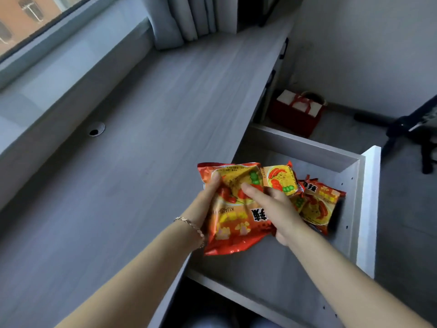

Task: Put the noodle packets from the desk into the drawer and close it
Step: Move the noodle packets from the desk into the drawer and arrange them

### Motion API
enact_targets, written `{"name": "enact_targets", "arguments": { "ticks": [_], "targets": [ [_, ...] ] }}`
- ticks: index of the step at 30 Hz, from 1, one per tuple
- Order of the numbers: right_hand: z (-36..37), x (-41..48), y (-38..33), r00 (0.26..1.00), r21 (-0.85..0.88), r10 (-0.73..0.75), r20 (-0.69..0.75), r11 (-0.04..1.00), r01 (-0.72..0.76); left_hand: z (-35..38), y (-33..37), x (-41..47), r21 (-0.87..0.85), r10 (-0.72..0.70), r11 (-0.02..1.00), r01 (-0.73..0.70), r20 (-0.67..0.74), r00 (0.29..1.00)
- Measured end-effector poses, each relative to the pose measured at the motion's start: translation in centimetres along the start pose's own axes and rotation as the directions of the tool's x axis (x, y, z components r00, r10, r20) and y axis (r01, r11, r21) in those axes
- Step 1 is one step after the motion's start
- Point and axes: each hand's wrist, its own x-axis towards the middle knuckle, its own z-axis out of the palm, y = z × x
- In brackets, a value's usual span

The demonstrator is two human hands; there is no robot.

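A large red and yellow noodle packet hangs over the near left part of the open white drawer, at the desk's edge. My left hand grips its left side, thumb on the front. My right hand has its thumb on the same packet, and its fingers hold a second packet just behind. Another packet or two lie in the drawer's far right part, partly hidden by my right hand.
The grey desk top runs along a window sill, with a cable hole at the left. Curtains hang at the back. On the floor stand a red bag and a black chair base.
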Motion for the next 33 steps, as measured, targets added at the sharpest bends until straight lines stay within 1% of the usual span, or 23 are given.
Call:
{"name": "enact_targets", "arguments": {
  "ticks": [1,3,6,8,9,11,13,15,17,19,21,23,24,25,26,27,28,29,30,31,32,33],
  "targets": [
    [-1.2,0.2,0.2,0.999,0.064,0.025,-0.023,0.998,-0.023,0.9,-0.4,0.6,-0.044,-0.024,0.999,0.026,0.049,0.999],
    [-3.1,0.5,1.0,0.995,0.153,0.084,-0.046,0.985,-0.076,2.1,-1.5,1.9,-0.047,-0.064,0.997,0.069,0.099,0.993],
    [-5.6,0.8,2.9,0.987,0.232,0.155,-0.033,0.962,-0.143,3.3,-3.4,3.1,-0.025,-0.123,0.992,0.125,0.096,0.988],
    [-7.3,1.0,3.9,0.978,0.292,0.206,-0.034,0.938,-0.187,3.4,-4.6,4.0,-0.006,-0.160,0.987,0.160,0.052,0.986],
    [-8.3,1.5,4.5,0.972,0.332,0.226,-0.061,0.923,-0.194,3.3,-5.1,4.4,0.015,-0.171,0.985,0.170,0.018,0.985],
    [-10.8,3.0,5.6,0.947,0.414,0.270,-0.174,0.892,-0.179,3.2,-5.8,5.2,0.099,-0.165,0.980,0.174,-0.092,0.982],
    [-12.9,4.8,6.7,0.903,0.481,0.303,-0.306,0.867,-0.128,2.7,-6.4,6.0,0.220,-0.131,0.959,0.178,-0.212,0.968],
    [-14.3,6.3,7.6,0.842,0.512,0.356,-0.407,0.851,-0.112,2.2,-6.9,6.6,0.395,-0.071,0.903,0.170,-0.253,0.965],
    [-15.0,7.5,8.9,0.775,0.461,0.416,-0.477,0.868,-0.182,1.7,-7.3,7.2,0.617,-0.024,0.766,0.180,-0.253,0.967],
    [-14.8,8.2,10.1,0.719,0.370,0.443,-0.536,0.888,-0.271,1.3,-7.5,7.8,0.796,-0.016,0.570,0.206,-0.240,0.971],
    [-14.5,8.8,10.8,0.688,0.308,0.434,-0.582,0.900,-0.307,1.4,-7.3,8.5,0.931,-0.048,0.306,0.199,-0.193,0.980],
    [-13.9,8.9,10.9,0.666,0.231,0.406,-0.626,0.912,-0.338,1.9,-7.0,9.1,0.990,-0.123,0.021,0.138,-0.134,0.983],
    [-13.6,8.5,10.9,0.629,0.129,0.356,-0.691,0.917,-0.378,2.3,-7.0,9.4,0.991,-0.178,-0.105,0.088,-0.106,0.978],
    [-13.2,7.8,10.6,0.601,-0.008,0.244,-0.761,0.923,-0.385,2.7,-6.9,9.7,0.975,-0.234,-0.222,0.020,-0.073,0.969],
    [-12.6,6.9,10.5,0.609,-0.151,0.083,-0.789,0.934,-0.324,3.0,-6.9,10.1,0.948,-0.297,-0.314,-0.057,-0.042,0.954],
    [-11.8,5.9,10.3,0.657,-0.268,-0.086,-0.749,0.946,-0.182,3.3,-6.9,10.4,0.922,-0.357,-0.367,-0.122,-0.019,0.934],
    [-11.0,4.8,10.2,0.727,-0.335,-0.208,-0.655,0.942,-0.032,3.5,-7.0,10.7,0.911,-0.407,-0.380,-0.162,-0.008,0.914],
    [-10.2,4.0,10.1,0.810,-0.348,-0.265,-0.524,0.934,0.081,3.5,-7.0,11.0,0.913,-0.440,-0.367,-0.177,-0.002,0.898],
    [-9.5,3.3,10.2,0.891,-0.334,-0.261,-0.372,0.933,0.134,3.4,-7.0,11.2,0.923,-0.452,-0.340,-0.181,0.008,0.892],
    [-9.0,2.9,10.7,0.950,-0.320,-0.216,-0.224,0.937,0.137,3.3,-7.1,11.5,0.934,-0.452,-0.309,-0.181,0.023,0.892],
    [-8.7,2.8,11.5,0.986,-0.308,-0.139,-0.096,0.946,0.103,3.1,-7.1,11.7,0.942,-0.448,-0.281,-0.184,0.041,0.893],
    [-8.5,2.8,12.3,0.999,-0.316,-0.037,0.007,0.948,0.037,2.8,-7.2,11.9,0.947,-0.448,-0.258,-0.190,0.057,0.892]
  ]
}}
